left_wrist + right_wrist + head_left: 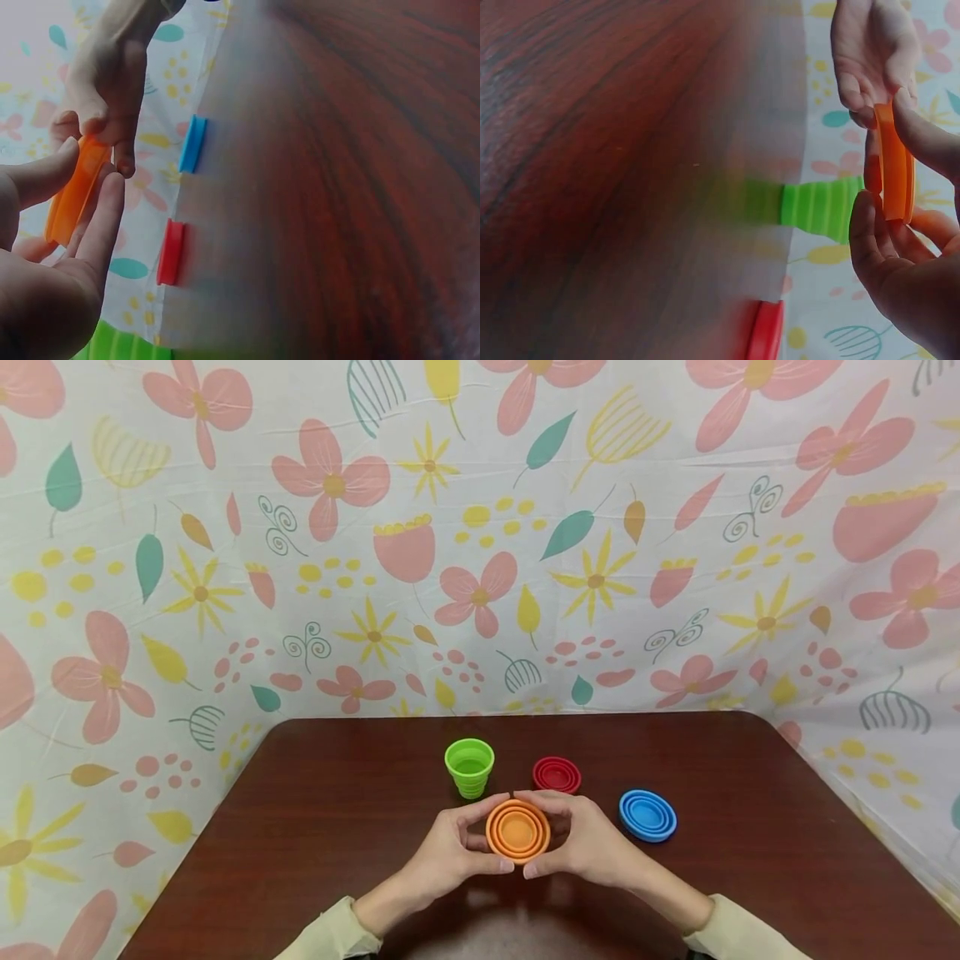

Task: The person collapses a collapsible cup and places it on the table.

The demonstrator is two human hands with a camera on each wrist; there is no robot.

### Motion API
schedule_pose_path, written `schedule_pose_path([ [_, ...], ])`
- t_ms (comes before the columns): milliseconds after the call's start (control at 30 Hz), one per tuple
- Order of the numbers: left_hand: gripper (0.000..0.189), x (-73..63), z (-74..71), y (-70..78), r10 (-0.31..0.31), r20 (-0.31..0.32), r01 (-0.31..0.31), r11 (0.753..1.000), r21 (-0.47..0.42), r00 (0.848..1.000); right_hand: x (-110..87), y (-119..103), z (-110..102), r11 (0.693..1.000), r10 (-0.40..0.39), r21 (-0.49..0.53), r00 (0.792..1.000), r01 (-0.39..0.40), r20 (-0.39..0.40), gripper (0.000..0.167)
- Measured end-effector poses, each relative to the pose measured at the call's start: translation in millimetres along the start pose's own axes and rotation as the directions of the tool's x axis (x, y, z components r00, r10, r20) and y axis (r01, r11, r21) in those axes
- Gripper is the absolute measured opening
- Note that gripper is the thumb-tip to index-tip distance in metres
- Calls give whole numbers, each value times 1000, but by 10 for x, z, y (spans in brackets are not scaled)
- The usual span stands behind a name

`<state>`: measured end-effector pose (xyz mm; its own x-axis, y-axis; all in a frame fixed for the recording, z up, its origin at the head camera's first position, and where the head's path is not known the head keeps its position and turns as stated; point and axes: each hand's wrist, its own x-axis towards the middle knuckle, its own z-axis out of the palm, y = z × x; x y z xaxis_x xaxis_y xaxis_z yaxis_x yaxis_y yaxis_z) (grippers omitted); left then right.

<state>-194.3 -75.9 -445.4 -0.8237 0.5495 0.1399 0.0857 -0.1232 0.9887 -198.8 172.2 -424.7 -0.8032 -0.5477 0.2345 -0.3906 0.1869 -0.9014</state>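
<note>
Four cups are seen on or over the dark table (pixel 360 793). At the left, a green cup (pixel 470 768) stands upright, drawn out tall; as it is near the left hand (pixel 452 847), a careless push of the knuckles could, I think, tip it over. Next comes the orange cup (pixel 517 832), folded flat, held above the table between both hands. It could slip down if one side loosens too early, and uneven pressure might bend its wall. Then the red cup (pixel 556 773) lies flat just beyond the right hand (pixel 592 843); fingers that reach forward might knock it. The flat blue cup (pixel 648 816), farthest right, seems at risk only from a wide swing of the right arm.

About the fingers: the left ones are curved and moderately spread, thumb at the near edge of the orange cup, forefinger at the far edge. The right ones mirror this hold from the other side. How strongly they press, I cannot tell.
</note>
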Motion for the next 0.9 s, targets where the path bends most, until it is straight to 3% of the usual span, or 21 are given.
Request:
schedule_pose_path([
  [233,80,-15,13,-14,-44,-51,45,998,34,998,31,102,33,994,5,-112,1000,-7,-25,82],
  [467,84,-34,9,-30,-106,-84,109,994,25,991,35,180,42,991,50,-123,998,-53,-24,80],
  [900,79,33,-61,-44,-97,-143,128,965,228,985,31,322,-23,978,106,-177,994,-108,-18,82],
])
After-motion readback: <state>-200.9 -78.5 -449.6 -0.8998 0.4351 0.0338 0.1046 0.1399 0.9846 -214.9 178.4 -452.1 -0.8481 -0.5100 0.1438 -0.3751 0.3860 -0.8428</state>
